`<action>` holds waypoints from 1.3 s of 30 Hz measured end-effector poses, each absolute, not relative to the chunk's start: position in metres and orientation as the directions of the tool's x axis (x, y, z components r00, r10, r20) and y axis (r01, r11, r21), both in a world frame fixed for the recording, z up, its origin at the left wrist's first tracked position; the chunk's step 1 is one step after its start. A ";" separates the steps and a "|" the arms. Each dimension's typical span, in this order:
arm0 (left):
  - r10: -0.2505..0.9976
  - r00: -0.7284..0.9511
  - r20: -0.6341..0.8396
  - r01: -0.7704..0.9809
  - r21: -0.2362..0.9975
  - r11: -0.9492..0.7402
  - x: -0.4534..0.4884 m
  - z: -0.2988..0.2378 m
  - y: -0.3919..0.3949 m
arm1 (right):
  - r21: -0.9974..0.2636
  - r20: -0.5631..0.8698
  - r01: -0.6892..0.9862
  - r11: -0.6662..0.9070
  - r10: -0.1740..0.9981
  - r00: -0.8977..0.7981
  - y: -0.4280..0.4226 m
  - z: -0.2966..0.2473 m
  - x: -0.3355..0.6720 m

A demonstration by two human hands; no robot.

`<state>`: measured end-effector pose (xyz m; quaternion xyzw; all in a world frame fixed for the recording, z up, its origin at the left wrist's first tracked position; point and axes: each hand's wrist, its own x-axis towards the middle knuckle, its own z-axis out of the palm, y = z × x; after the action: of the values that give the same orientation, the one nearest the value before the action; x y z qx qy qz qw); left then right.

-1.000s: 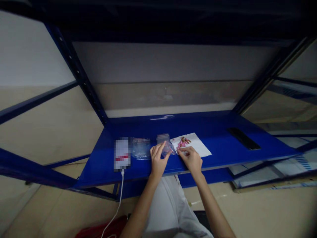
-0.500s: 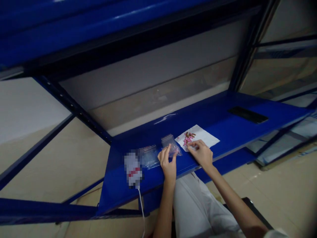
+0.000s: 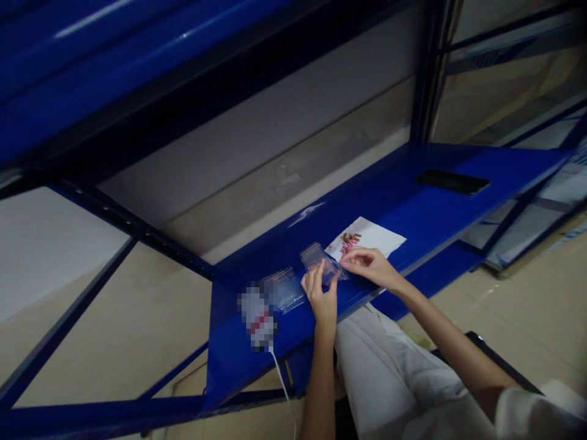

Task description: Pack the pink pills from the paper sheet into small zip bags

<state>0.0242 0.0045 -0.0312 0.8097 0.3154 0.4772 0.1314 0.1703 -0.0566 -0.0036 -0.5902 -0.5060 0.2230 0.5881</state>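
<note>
My left hand (image 3: pixel 322 297) rests on a small clear zip bag (image 3: pixel 312 252), its thumb and fingertips holding the film near the bag's lower end. Some pink bits show inside that bag. At the bag's right edge, my right hand (image 3: pixel 370 266) has thumb and forefinger pinched together; whatever lies between the tips is too small to make out. Just beyond it, a pile of small pink and brown pieces (image 3: pixel 350 241) lies on a sheet of white paper (image 3: pixel 383 235).
More clear zip bags (image 3: pixel 287 290) lie left of my left hand. Beside them is a blurred-out white device (image 3: pixel 257 318) with a white cable (image 3: pixel 280 376). A black phone (image 3: pixel 453 181) lies far right on the blue shelf (image 3: pixel 257 253). Another blue shelf (image 3: pixel 137 43) hangs overhead.
My right hand has moved left from the pieces on the paper to the bag's edge, fingers still pinched. My left hand stays at the bag. The camera view has tilted.
</note>
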 end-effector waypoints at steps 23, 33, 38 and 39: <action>0.666 0.226 0.711 0.439 0.536 -0.721 0.025 -0.034 0.010 | -0.677 0.377 0.713 -0.184 0.745 0.551 -0.062 -0.014 0.186; 0.596 0.315 0.739 0.402 0.465 -0.789 0.023 -0.028 0.006 | -0.602 0.270 0.696 -0.390 0.721 0.638 -0.053 -0.028 0.180; 0.593 0.322 0.738 0.389 0.468 -0.794 0.023 -0.028 0.006 | -0.573 0.276 0.705 -0.418 0.712 0.646 -0.049 -0.027 0.180; 0.591 0.325 0.738 0.388 0.466 -0.795 0.023 -0.028 0.006 | -0.571 0.283 0.706 -0.419 0.707 0.648 -0.048 -0.027 0.180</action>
<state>0.0230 0.0060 -0.0281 0.8074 0.3032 0.4957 0.1025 0.1804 -0.0485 -0.0273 -0.8422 -0.4194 0.0005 0.3387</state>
